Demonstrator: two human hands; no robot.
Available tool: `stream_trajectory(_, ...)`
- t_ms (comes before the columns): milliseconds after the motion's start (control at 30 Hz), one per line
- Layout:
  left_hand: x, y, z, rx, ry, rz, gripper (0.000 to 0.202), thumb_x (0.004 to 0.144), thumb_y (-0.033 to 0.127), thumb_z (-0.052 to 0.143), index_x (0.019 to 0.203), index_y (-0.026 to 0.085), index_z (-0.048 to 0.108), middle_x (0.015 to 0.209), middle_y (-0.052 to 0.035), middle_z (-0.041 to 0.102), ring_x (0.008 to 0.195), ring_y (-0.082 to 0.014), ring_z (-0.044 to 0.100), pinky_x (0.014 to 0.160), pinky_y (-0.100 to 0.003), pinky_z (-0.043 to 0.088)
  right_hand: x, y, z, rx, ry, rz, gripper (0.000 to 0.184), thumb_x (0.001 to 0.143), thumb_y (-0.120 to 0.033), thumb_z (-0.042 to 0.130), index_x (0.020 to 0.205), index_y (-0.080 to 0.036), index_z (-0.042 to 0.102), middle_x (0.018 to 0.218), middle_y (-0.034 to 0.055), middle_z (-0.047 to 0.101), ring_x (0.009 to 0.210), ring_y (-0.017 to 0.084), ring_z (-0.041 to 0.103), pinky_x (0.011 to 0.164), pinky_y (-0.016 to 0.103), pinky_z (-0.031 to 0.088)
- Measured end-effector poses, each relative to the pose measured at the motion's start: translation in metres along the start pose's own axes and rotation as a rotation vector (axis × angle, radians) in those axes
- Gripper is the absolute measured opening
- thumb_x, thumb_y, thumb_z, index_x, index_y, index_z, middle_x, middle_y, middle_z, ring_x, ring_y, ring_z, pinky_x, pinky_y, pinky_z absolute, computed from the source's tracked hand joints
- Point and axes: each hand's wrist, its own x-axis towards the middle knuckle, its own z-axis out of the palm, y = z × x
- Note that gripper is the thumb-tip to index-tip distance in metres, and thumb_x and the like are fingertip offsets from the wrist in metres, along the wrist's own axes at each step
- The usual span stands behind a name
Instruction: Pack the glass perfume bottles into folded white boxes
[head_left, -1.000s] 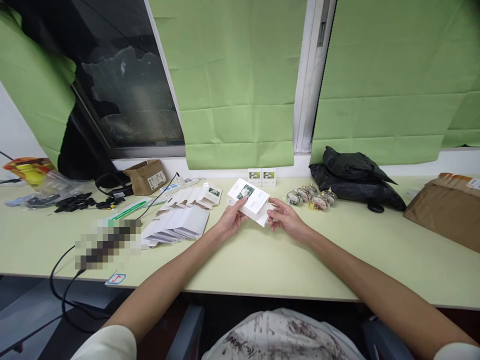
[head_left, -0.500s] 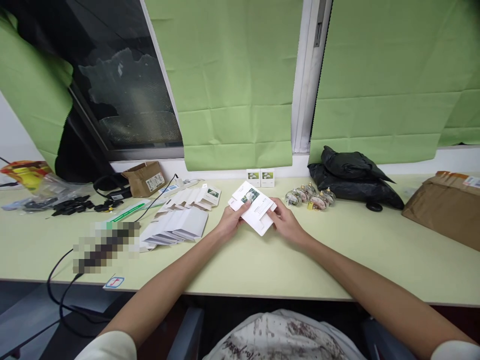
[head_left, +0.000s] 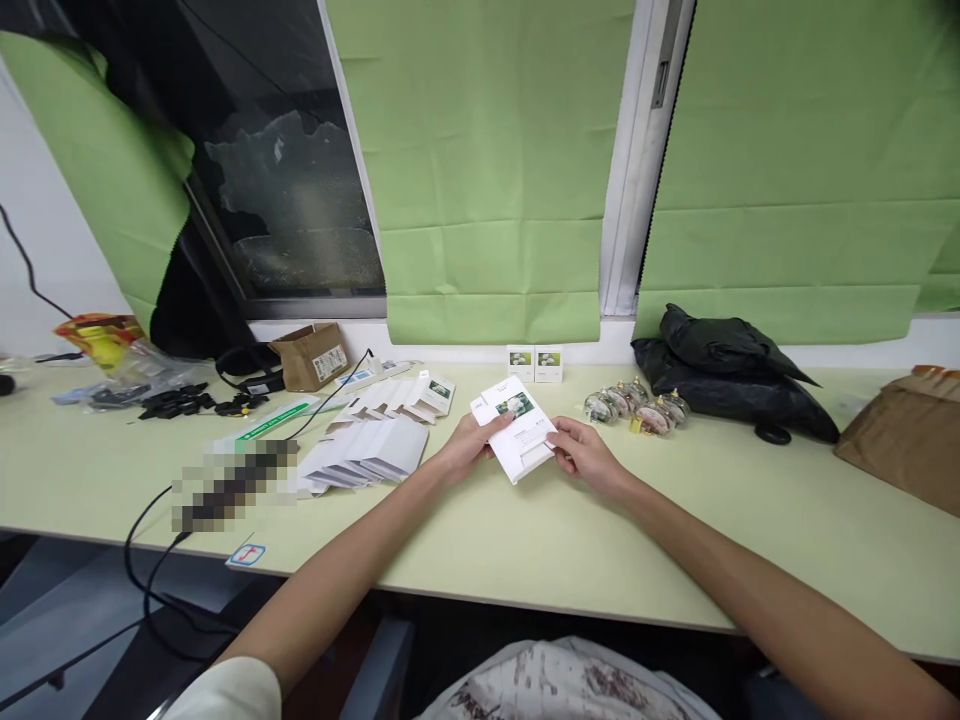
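Observation:
A white cardboard box (head_left: 520,440) with a green flower picture is held above the table between both my hands. My left hand (head_left: 474,442) grips its left side, thumb across the picture. At its right edge, my right hand (head_left: 583,450) pinches the card with thumb and fingers. The box looks flattish and tilted, and my fingers hide part of its sides. To the left lie several overlapping white cartons (head_left: 375,452), with more printed ones (head_left: 429,396) behind them. Two small square boxes (head_left: 535,363) with the same picture stand upright by the wall.
Several round glass bottles (head_left: 637,406) with gold tops lie right of centre. Behind them sits a black plastic bag (head_left: 724,375), and a brown parcel (head_left: 904,440) is at far right. An open brown carton (head_left: 309,358), black cables (head_left: 135,540) and a plastic bag (head_left: 124,375) occupy the left.
The view has shifted slightly left, so things appear farther right. My right fingers have moved up along the box's right edge, and the box's lower end shows more of its side.

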Motion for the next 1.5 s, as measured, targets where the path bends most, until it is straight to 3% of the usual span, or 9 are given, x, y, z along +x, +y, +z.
stream_trajectory(100,-0.001,-0.002,0.003,-0.035,0.003,-0.013,0.056,0.083,0.059,0.08,0.113,0.013,0.07,0.099,-0.0123,0.075,0.069,-0.0138,0.063,0.05,-0.022,0.04,0.002,0.002,-0.001,0.011,0.019,0.0,0.045,0.078,-0.055,0.076,0.101,-0.018,0.062,0.066,-0.0044,0.058,0.042,0.007,0.04,0.038,0.021,0.023)
stream_trajectory(267,0.005,0.003,0.0,0.104,0.02,0.099,0.059,0.083,0.061,0.078,0.121,0.016,0.068,0.116,-0.0153,0.076,0.094,-0.0249,0.073,0.075,-0.033,0.058,0.003,0.006,-0.002,-0.089,0.008,-0.009,0.048,0.085,-0.061,0.07,0.107,-0.02,0.06,0.069,-0.0027,0.063,0.044,0.01,0.044,0.039,0.023,0.028)
stream_trajectory(367,0.024,0.021,-0.022,0.444,0.134,0.127,0.063,0.084,0.064,0.074,0.121,0.014,0.068,0.109,-0.0163,0.078,0.086,-0.0264,0.074,0.07,-0.033,0.056,0.001,0.008,-0.004,-0.293,0.096,-0.083,0.041,0.093,-0.06,0.06,0.107,-0.022,0.061,0.072,-0.0017,0.067,0.048,0.011,0.045,0.047,0.025,0.033)
stream_trajectory(500,0.061,0.059,-0.069,1.127,0.287,0.074,0.051,0.089,0.056,0.071,0.121,0.015,0.07,0.105,-0.0136,0.079,0.089,-0.0266,0.074,0.073,-0.03,0.053,-0.003,0.006,-0.008,-0.542,0.199,-0.16,0.035,0.098,-0.056,0.055,0.106,-0.023,0.064,0.065,-0.0037,0.062,0.055,0.014,0.05,0.055,0.026,0.036)
stream_trajectory(633,0.087,0.086,-0.108,1.319,0.33,-0.045,0.037,0.085,0.049,0.074,0.093,0.013,0.075,0.095,-0.0158,0.079,0.092,-0.0313,0.073,0.077,-0.032,0.05,-0.005,0.003,-0.01,-0.633,0.203,-0.187,0.03,0.1,-0.05,0.052,0.105,-0.024,0.064,0.063,-0.0047,0.058,0.059,0.015,0.052,0.059,0.027,0.035)
stream_trajectory(867,0.098,0.082,-0.129,1.582,0.443,-0.164,0.044,0.084,0.051,0.075,0.101,0.011,0.075,0.111,-0.0241,0.076,0.109,-0.0372,0.07,0.085,-0.035,0.05,-0.006,0.002,-0.01,-0.716,0.21,-0.232,0.026,0.101,-0.047,0.051,0.104,-0.025,0.065,0.062,-0.0054,0.053,0.06,0.016,0.05,0.06,0.028,0.031)
stream_trajectory(1167,0.092,0.073,-0.115,1.719,0.529,-0.143,0.05,0.088,0.052,0.07,0.111,0.008,0.071,0.12,-0.0304,0.069,0.119,-0.0439,0.06,0.095,-0.048,0.044,-0.007,-0.002,-0.011,-0.806,0.227,-0.27,0.028,0.1,-0.046,0.048,0.104,-0.025,0.065,0.063,-0.0034,0.054,0.062,0.017,0.051,0.061,0.029,0.031)
stream_trajectory(1367,0.08,0.069,-0.076,1.681,0.492,0.071,0.054,0.1,0.048,0.054,0.126,0.002,0.063,0.133,-0.0374,0.057,0.132,-0.0499,0.045,0.104,-0.059,0.034,0.002,0.001,-0.025,-0.922,0.339,-0.289,0.027,0.101,-0.042,0.046,0.102,-0.024,0.065,0.066,-0.0014,0.059,0.063,0.019,0.055,0.063,0.03,0.032)
stream_trajectory(1500,0.061,0.045,-0.024,1.579,0.2,0.294,0.053,0.1,0.06,0.052,0.134,0.021,0.062,0.139,-0.0171,0.061,0.131,-0.0329,0.054,0.111,-0.043,0.038,0.01,0.003,-0.046,-1.033,0.537,-0.219,0.023,0.101,-0.036,0.046,0.099,-0.023,0.065,0.073,0.0026,0.064,0.068,0.021,0.057,0.064,0.031,0.03)
